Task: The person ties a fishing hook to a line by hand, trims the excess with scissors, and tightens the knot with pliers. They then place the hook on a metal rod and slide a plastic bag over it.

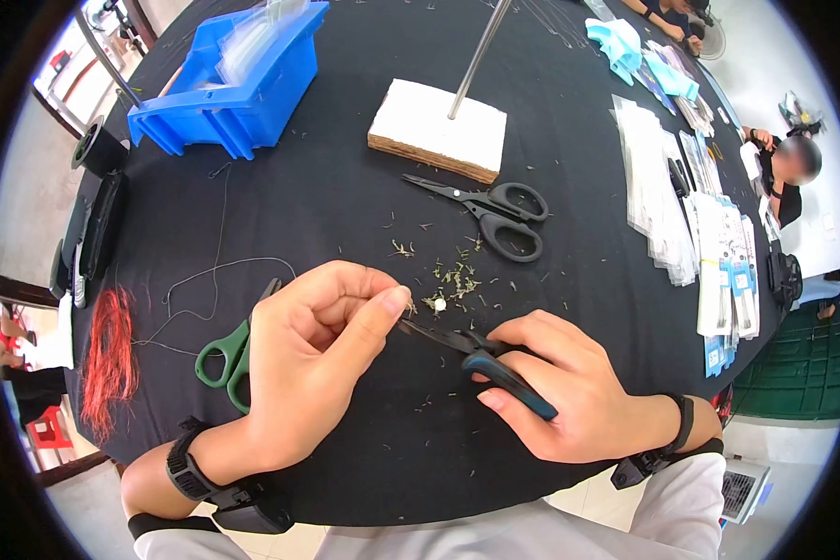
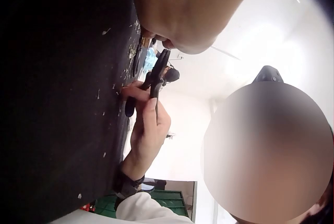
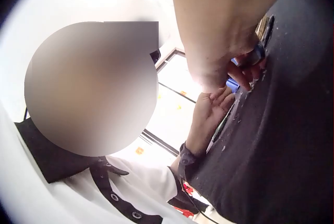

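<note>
Thumb and index fingertip of my left hand (image 1: 313, 364) meet in a pinch at a small tan bit (image 1: 412, 305), mostly hidden by the fingers. My right hand (image 1: 569, 387) grips pliers (image 1: 509, 381) with dark narrow jaws and blue-black handles. Their tips point left, close to the left fingertips. In the left wrist view the pliers (image 2: 156, 74) reach up toward the left hand. Yellow-green clippings (image 1: 457, 278) and a small white piece (image 1: 440, 304) lie just beyond the tips. Green-handled scissors (image 1: 222, 359) lie partly behind the left hand.
Black scissors (image 1: 495, 210) lie near a white-topped block (image 1: 443, 126) holding a metal rod. A blue bin (image 1: 261, 107) stands back left. Red threads (image 1: 110, 359) and a dark cord (image 1: 217, 271) lie at left, plastic packets (image 1: 658, 187) at right. Other people sit at the far right.
</note>
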The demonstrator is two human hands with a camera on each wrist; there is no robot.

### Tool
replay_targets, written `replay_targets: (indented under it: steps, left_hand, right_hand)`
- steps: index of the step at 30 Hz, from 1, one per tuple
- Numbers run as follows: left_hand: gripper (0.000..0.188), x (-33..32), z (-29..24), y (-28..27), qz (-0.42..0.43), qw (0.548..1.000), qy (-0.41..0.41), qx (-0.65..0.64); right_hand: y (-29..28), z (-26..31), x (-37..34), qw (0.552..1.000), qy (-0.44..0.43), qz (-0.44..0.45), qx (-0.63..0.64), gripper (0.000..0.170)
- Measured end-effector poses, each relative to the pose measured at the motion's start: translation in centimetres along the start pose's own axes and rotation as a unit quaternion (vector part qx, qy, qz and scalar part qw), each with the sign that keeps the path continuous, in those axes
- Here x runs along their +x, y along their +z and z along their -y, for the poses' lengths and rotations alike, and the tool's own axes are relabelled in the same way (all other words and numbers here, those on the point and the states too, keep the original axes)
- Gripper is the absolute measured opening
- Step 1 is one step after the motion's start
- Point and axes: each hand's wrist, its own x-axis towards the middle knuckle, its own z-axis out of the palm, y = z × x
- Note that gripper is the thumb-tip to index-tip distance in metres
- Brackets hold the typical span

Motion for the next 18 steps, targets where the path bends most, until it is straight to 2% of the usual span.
replay_targets:
  steps: [8, 18]
  left_hand:
    - [0.013, 0.02, 0.16, -0.05, 0.008, 1.000, 0.002, 0.001]
    - [0.013, 0.03, 0.04, -0.01, 0.021, 0.999, -0.018, 0.020]
  right_hand:
    - [-0.06, -0.08, 0.11, 1.000, -0.010, -0.010, 0.011, 0.017]
    - [-0.10, -0.07, -0.27, 0.999, 0.010, 0.025, 0.036, 0.014]
